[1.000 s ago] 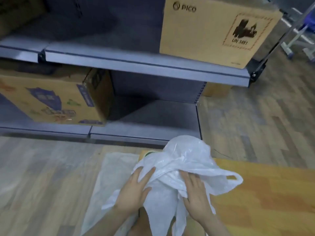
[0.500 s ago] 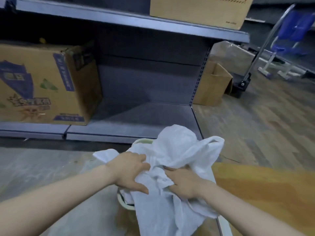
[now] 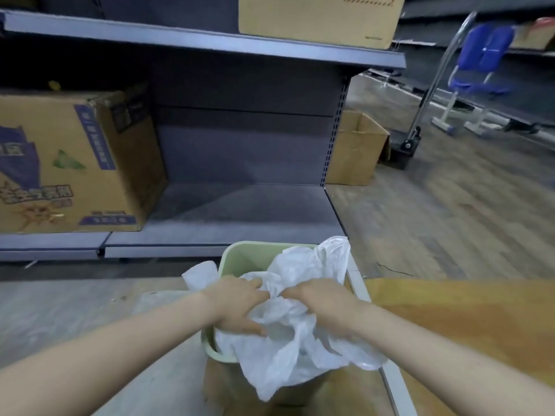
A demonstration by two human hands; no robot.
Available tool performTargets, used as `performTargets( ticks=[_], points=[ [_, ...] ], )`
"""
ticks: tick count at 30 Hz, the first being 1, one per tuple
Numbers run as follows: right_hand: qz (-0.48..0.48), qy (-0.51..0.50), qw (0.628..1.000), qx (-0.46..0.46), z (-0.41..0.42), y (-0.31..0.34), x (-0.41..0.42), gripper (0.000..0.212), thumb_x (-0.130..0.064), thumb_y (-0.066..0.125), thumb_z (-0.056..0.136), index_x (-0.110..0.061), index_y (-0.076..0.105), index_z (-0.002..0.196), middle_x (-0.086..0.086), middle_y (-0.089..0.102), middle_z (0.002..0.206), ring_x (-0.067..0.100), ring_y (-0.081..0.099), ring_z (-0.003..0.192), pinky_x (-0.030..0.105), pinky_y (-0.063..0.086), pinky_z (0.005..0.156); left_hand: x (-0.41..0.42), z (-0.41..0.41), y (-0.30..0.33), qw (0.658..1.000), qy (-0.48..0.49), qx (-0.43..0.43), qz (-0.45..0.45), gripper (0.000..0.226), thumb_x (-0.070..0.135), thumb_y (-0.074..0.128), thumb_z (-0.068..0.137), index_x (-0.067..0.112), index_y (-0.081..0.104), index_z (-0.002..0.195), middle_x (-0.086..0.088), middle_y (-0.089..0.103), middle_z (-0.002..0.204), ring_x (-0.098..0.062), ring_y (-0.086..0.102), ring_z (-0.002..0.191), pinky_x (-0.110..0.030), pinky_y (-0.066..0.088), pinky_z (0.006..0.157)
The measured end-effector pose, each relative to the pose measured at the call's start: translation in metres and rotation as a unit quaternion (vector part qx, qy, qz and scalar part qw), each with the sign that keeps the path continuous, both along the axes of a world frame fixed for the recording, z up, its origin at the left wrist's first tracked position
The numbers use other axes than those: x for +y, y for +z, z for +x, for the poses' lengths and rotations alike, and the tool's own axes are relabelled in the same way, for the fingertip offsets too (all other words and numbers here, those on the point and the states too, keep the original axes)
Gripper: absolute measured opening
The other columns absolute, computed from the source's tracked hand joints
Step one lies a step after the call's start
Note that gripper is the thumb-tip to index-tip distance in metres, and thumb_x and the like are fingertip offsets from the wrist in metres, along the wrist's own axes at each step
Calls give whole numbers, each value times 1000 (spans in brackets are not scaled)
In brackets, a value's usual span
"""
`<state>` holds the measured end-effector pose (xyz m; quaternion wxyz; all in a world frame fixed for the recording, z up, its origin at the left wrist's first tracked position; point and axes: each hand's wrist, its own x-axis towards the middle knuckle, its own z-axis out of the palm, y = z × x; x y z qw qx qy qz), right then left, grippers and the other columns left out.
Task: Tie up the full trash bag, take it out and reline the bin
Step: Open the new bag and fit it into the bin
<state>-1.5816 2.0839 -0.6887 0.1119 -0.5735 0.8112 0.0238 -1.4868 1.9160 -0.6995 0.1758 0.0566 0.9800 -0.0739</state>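
A pale green bin (image 3: 240, 256) stands on the floor in front of me, its far rim and inner wall showing. A crumpled white plastic bag (image 3: 279, 352) lies across its mouth and hangs over the near rim, with one corner sticking out to the left. My left hand (image 3: 235, 304) presses the bag down inside the bin with fingers closed on the plastic. My right hand (image 3: 321, 301) grips the bag just to the right, knuckles nearly touching the left hand. The bin's contents are hidden under the bag.
A grey metal shelf unit (image 3: 210, 202) stands right behind the bin, with a printed cardboard box (image 3: 72, 163) on its low shelf and another box (image 3: 318, 19) above. An open carton (image 3: 357, 148) and a blue chair (image 3: 480, 61) stand at the right. An orange board (image 3: 468, 319) lies beside the bin.
The bag has gone down into the bin, uncovering the green far rim. Both hands have pushed lower and closer together on the plastic. The view has tilted up slightly.
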Motion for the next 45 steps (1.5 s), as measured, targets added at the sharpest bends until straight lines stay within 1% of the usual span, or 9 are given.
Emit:
performTargets(
  ticks=[7,15,18,21,25,29,32,37,45],
  points=[
    [-218,32,960,174,-27,37,34,72,7,44,43,-23,71,103,-3,61,73,19,55,45,20,21,39,-18,5,21,992,45,107,44,67,67,55,77,20,40,123,3,45,115,-23,55,96,-31,35,65],
    [-146,51,958,242,-37,22,102,72,1,38,61,-20,42,130,-2,45,85,16,35,44,21,21,36,-30,1,13,996,49,64,23,71,58,62,74,18,37,127,1,43,119,-21,49,107,-33,36,67],
    [-88,58,970,220,-32,7,125,73,-25,48,74,-19,30,144,1,53,119,20,61,93,32,51,73,-31,-4,11,996,13,88,-6,79,76,50,69,16,43,121,0,44,120,-21,50,105,-33,38,71],
    [-121,57,969,206,-19,15,125,78,-57,36,88,-14,17,150,6,31,151,22,32,139,45,20,115,-33,-8,11,982,-58,170,-48,105,97,19,49,17,52,109,1,48,120,-21,49,105,-34,36,83],
    [-151,112,958,216,11,33,94,80,-68,22,88,-14,23,147,2,26,153,25,17,145,47,6,118,-36,-11,15,934,-149,316,-78,86,88,22,66,13,63,76,-3,59,93,-23,55,79,-41,43,86],
    [-210,239,903,290,35,13,66,32,-10,33,92,-13,51,118,-1,65,78,19,64,89,49,38,108,-27,-3,22,890,-233,391,-29,65,63,29,90,9,60,74,-10,61,85,-28,57,73,-45,39,85],
    [-264,259,883,289,45,10,61,24,4,47,77,-15,62,81,-2,42,49,17,39,41,35,58,70,-7,17,26,880,-302,346,121,72,58,15,96,7,63,77,-9,61,82,-25,54,68,-37,42,69],
    [-234,298,891,249,47,8,79,12,-10,47,80,-17,37,76,-3,39,49,17,34,37,21,22,37,26,51,3,917,-324,171,160,72,72,28,78,13,59,104,-2,57,84,-24,56,62,-27,43,52],
    [-317,83,934,144,30,23,101,45,-35,33,100,-9,69,96,6,62,72,20,58,59,24,41,48,16,59,-21,873,-387,296,-12,51,16,48,76,23,43,126,4,56,80,-14,41,41,-22,12,40]
  ],
)
